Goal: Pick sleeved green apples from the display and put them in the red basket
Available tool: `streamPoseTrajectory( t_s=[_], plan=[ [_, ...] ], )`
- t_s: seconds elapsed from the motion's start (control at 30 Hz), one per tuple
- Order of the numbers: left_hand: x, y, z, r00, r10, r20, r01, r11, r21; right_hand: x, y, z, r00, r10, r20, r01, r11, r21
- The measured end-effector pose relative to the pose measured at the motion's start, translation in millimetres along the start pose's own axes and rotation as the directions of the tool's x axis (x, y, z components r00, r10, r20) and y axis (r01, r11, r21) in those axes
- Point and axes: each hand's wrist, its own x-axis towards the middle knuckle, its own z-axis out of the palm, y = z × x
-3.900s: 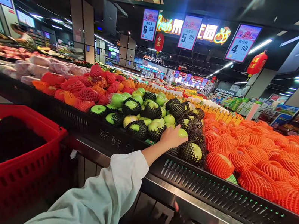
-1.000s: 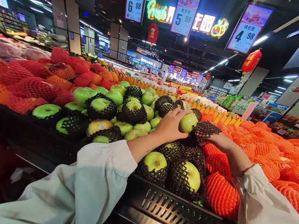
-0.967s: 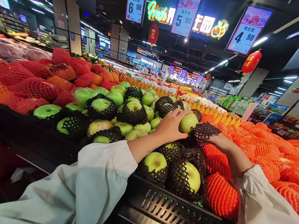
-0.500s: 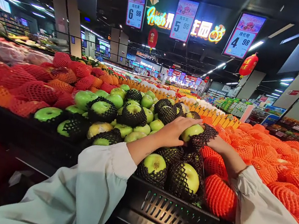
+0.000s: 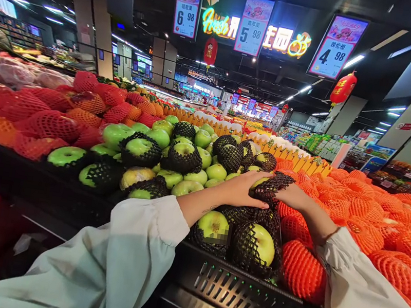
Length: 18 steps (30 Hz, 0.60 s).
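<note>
Between my two hands is a green apple (image 5: pixel 259 182), partly covered by a black foam net (image 5: pixel 275 187). My left hand (image 5: pixel 243 188) wraps the apple's left side, with the thumb stretched out below it. On the right, my right hand (image 5: pixel 292 195) is closed on the netted side; its fingertips are mostly hidden. Directly below lie two netted green apples, a left one (image 5: pixel 213 224) and a right one (image 5: pixel 263 244), near the front of the black slotted crate (image 5: pixel 231 288). More green apples (image 5: pixel 186 187), some netted and some bare, are heaped to the left and behind.
Orange-netted fruit (image 5: pixel 368 211) is piled on the right, close to my right forearm. Red-netted fruit (image 5: pixel 54 125) fills the left side. A low yellow fence (image 5: pixel 298 161) runs behind the apples. Price screens (image 5: pixel 254 26) and a red lantern (image 5: pixel 343 88) hang overhead.
The apple between my hands has turned and sunk slightly, and less of its green skin shows beside the net. My left hand has shifted a little lower, its thumb now extended underneath.
</note>
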Motion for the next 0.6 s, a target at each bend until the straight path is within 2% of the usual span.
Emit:
streamPoseTrajectory(
  t_s=[0.07, 0.13, 0.23, 0.3, 0.37, 0.47, 0.6],
  plan=[
    [2, -1, 2, 0.995, -0.045, -0.093, 0.038, 0.997, -0.070, 1, -6, 1, 0.999, -0.040, -0.021, 0.041, 0.998, 0.037],
    [5, -1, 1, 0.973, -0.122, -0.196, 0.079, 0.974, -0.214, 0, -11, 1, 0.993, -0.067, -0.093, 0.075, 0.994, 0.082],
    [8, 3, -2, 0.900, -0.331, -0.284, 0.160, 0.856, -0.492, -1, -13, 1, 0.980, -0.004, -0.198, 0.048, 0.974, 0.220],
    [10, 7, -5, 0.834, -0.477, -0.277, 0.210, 0.739, -0.640, -3, -12, 1, 0.977, 0.097, -0.189, -0.027, 0.938, 0.344],
    [10, 12, -7, 0.766, -0.596, -0.242, 0.247, 0.620, -0.744, -3, -12, 1, 0.977, 0.143, -0.156, -0.071, 0.917, 0.393],
    [10, 15, -10, 0.685, -0.698, -0.211, 0.254, 0.500, -0.828, -3, -15, -1, 0.987, 0.067, -0.149, -0.018, 0.951, 0.309],
    [10, 9, -13, 0.651, -0.735, -0.192, 0.175, 0.391, -0.903, -4, -22, -1, 0.968, -0.099, -0.229, 0.145, 0.970, 0.194]
  ],
)
